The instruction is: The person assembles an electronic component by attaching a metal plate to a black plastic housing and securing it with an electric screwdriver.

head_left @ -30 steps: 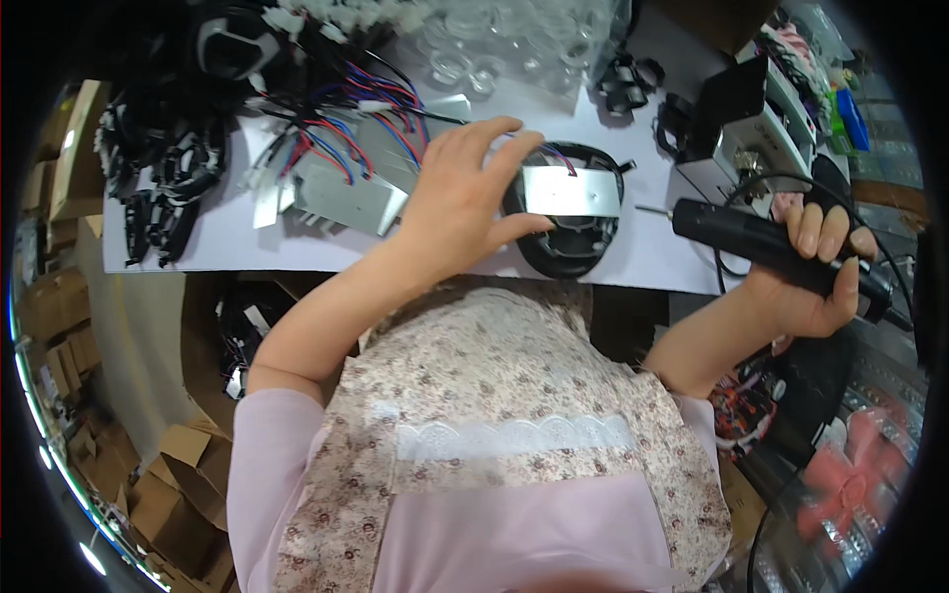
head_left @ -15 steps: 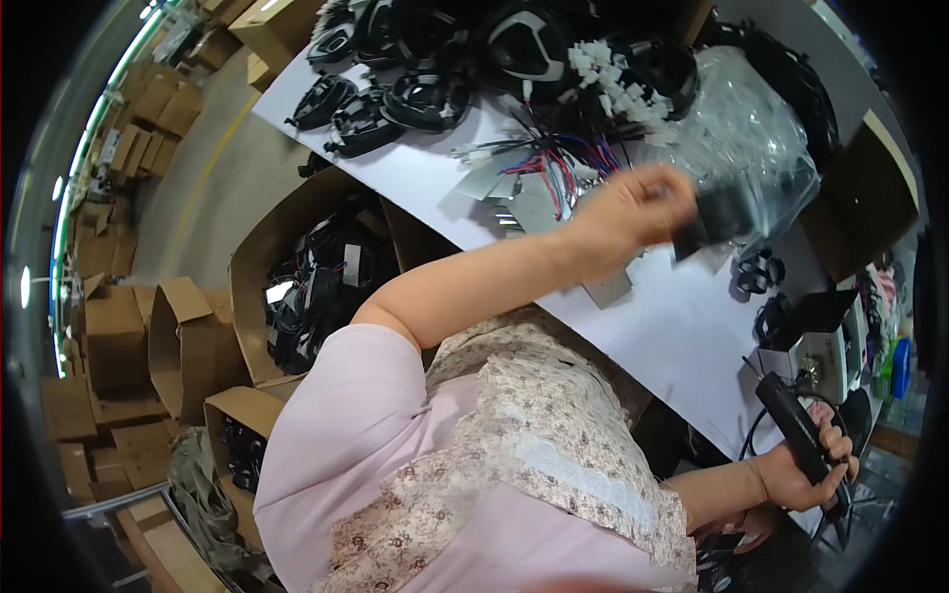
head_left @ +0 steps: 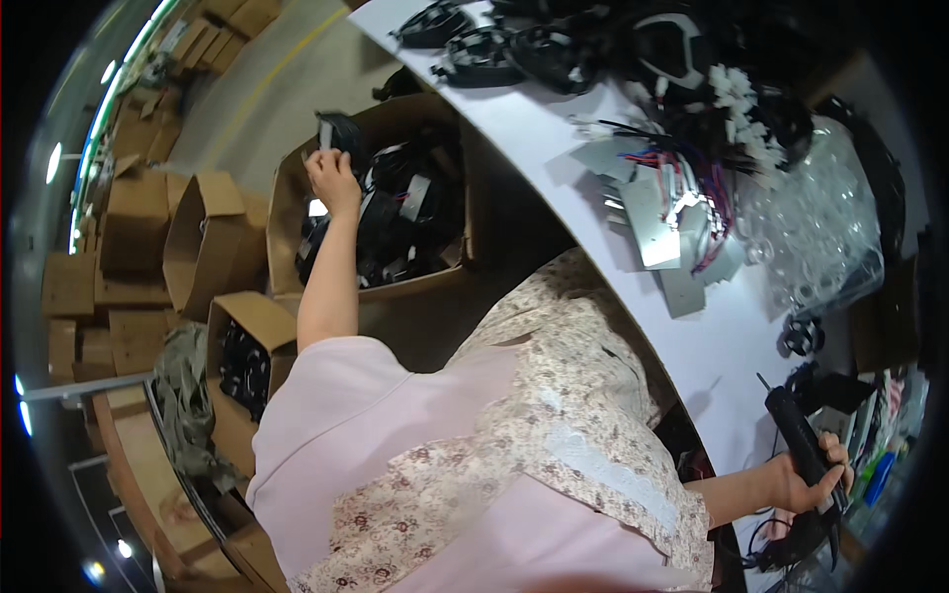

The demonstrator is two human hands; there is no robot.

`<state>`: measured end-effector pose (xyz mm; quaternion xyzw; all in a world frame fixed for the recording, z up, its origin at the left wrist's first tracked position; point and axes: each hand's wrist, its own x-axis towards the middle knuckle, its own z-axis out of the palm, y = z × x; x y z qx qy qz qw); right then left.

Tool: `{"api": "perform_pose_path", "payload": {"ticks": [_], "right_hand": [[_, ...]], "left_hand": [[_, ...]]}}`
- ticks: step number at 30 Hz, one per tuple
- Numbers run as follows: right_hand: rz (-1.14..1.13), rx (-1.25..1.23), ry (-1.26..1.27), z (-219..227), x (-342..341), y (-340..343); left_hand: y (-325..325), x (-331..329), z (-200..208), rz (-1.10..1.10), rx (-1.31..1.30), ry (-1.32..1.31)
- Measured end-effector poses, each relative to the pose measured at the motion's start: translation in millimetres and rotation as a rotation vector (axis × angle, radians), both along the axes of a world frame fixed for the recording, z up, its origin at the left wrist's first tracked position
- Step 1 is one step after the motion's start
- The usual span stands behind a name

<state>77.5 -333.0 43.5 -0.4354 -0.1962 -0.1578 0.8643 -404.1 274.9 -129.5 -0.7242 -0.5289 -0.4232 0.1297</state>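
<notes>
Over the open cardboard box (head_left: pixel 282 222) at my left, my left hand (head_left: pixel 333 183) is closed on a black plastic part (head_left: pixel 341 133) with a pale strip along its side. Black parts and cables (head_left: pixel 395 212) fill that box, some with silver plates. On my right, my right hand (head_left: pixel 820 474) grips a black electric screwdriver (head_left: pixel 797 432), its thin bit pointing up and away from me. The table's white top (head_left: pixel 717 381) lies between the two hands. Flat silver metal plates (head_left: pixel 657 232) with red and blue wires (head_left: pixel 707 237) rest on it.
Black moulded housings (head_left: pixel 559 54) and white connectors (head_left: pixel 736 109) crowd the far side of the table. A clear plastic bag (head_left: pixel 830 217) bulges at the right. Black ring-shaped parts (head_left: pixel 803 336) lie nearby. More cardboard boxes (head_left: pixel 203 232) stand on the floor at left.
My left hand has swung left from above the table to the box, with a black part in it. The view has turned left. My right hand keeps its grip on the screwdriver.
</notes>
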Motion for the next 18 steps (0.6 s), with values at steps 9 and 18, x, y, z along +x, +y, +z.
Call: {"api": "perform_pose_path", "payload": {"ticks": [9, 18], "right_hand": [[0.129, -0.127, -0.054, 15, -17, 39], [0.133, -0.244, 0.037, 36, -25, 71]], "left_hand": [[-8, -83, -90, 0.505, -0.424, 0.094], [-35, 317, 139, -1.047, -0.298, -0.149]]}}
